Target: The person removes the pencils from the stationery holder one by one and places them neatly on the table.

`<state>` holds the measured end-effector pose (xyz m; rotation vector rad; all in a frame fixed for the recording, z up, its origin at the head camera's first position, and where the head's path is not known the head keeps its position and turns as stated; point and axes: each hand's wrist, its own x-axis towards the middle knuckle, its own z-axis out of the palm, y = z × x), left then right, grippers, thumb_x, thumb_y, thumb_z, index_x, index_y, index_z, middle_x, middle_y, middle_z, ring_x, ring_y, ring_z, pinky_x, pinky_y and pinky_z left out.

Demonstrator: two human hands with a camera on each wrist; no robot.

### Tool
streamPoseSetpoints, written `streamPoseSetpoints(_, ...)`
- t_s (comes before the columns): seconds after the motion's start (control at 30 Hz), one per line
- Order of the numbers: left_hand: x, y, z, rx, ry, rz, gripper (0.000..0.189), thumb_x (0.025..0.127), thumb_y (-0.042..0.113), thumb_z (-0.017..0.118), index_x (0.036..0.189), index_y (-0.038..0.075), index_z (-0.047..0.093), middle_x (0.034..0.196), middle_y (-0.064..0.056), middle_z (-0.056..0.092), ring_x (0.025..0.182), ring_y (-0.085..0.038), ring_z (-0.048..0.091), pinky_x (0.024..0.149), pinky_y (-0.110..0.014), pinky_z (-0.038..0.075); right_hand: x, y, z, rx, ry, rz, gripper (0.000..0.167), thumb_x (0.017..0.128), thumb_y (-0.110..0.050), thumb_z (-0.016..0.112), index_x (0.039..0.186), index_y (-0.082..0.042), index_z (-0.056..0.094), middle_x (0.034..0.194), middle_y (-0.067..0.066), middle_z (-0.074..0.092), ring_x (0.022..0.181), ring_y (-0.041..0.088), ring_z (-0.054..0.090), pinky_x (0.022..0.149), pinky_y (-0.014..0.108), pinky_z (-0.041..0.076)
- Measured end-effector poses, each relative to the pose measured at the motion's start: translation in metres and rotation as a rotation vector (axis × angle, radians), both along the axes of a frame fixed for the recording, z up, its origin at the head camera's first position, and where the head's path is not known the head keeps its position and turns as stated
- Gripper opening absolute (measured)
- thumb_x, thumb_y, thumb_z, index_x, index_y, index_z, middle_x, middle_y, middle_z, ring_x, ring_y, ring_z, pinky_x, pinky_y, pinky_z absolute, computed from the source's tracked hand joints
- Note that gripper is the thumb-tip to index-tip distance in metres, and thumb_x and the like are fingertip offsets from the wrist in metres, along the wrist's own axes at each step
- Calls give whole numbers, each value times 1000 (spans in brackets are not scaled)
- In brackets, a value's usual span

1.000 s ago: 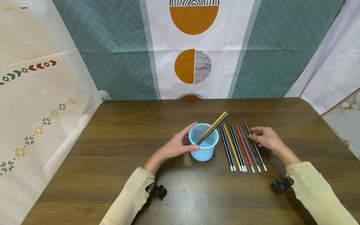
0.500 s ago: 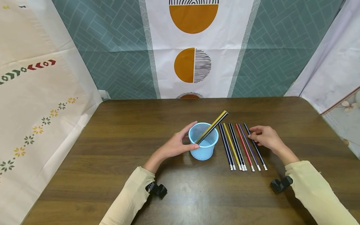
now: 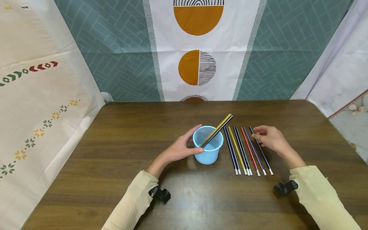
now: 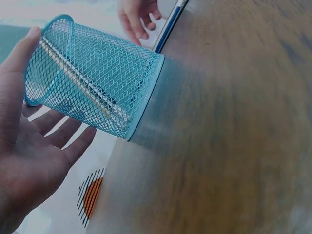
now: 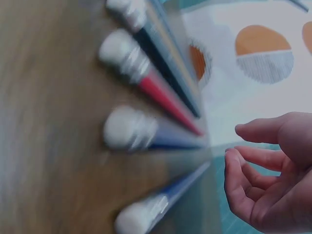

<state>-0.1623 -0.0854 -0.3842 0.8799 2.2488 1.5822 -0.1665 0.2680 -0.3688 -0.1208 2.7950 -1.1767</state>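
Observation:
My left hand [image 3: 179, 148] grips the light blue mesh pencil cup [image 3: 207, 158] from its left side, thumb at the near rim and fingers behind. Inside the cup a few pencils [image 3: 217, 131], yellow and black, lean to the right. My right hand [image 3: 271, 139] hovers at the far end of the rightmost dark blue pencil [image 3: 264, 157]. In the right wrist view a gap shows between thumb and fingertips, with nothing held there. Touch with that pencil cannot be made out. A purple pencil [image 3: 256, 152] lies just left of it.
Left of the purple pencil lie a red pencil [image 3: 250, 152], a yellow pencil [image 3: 236, 148] and several dark ones, side by side with white erasers toward me. The brown wooden table [image 3: 138, 127] ends at a patterned cloth backdrop [image 3: 126, 73].
My right hand has shifted slightly away from me along the rightmost pencil, whose far end has moved a little. The left hand and the cup have stayed in place.

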Motion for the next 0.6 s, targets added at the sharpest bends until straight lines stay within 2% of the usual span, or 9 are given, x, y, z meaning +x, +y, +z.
streamPoseSetpoints(0.1, 0, 0, 0, 4, 1, 1, 84, 86, 27, 74, 154, 18, 25, 140, -10, 46, 116, -26, 56, 99, -45, 44, 4, -10, 8, -2, 44, 19, 39, 98, -17, 58, 125, 11, 55, 103, 24, 63, 83, 29, 63, 65, 30, 54)
streamPoseSetpoints(0.3, 1, 0, 0, 1, -3, -1, 84, 86, 29, 74, 154, 19, 25, 141, -10, 46, 117, -26, 56, 99, -42, 44, 12, -31, 24, -29, 96, 53, 39, 99, -21, 57, 126, 7, 57, 117, 25, 62, 107, 37, 58, 86, 46, 47)
streamPoseSetpoints(0.37, 1, 0, 0, -3, 0, -2, 84, 86, 31, 74, 154, 20, 25, 141, -9, 46, 117, -25, 56, 99, -41, 44, 14, -36, 27, -63, 100, 60, 40, 99, -23, 57, 127, 6, 57, 120, 24, 61, 111, 37, 56, 89, 48, 45)
streamPoseSetpoints(0.6, 1, 0, 1, -6, 2, 0, 83, 87, 26, 73, 154, 19, 25, 140, -10, 47, 116, -25, 57, 98, -38, 45, 19, -54, 29, -245, 60, 88, 45, 99, -26, 57, 132, 4, 54, 126, 19, 60, 113, 28, 56, 86, 19, 45)
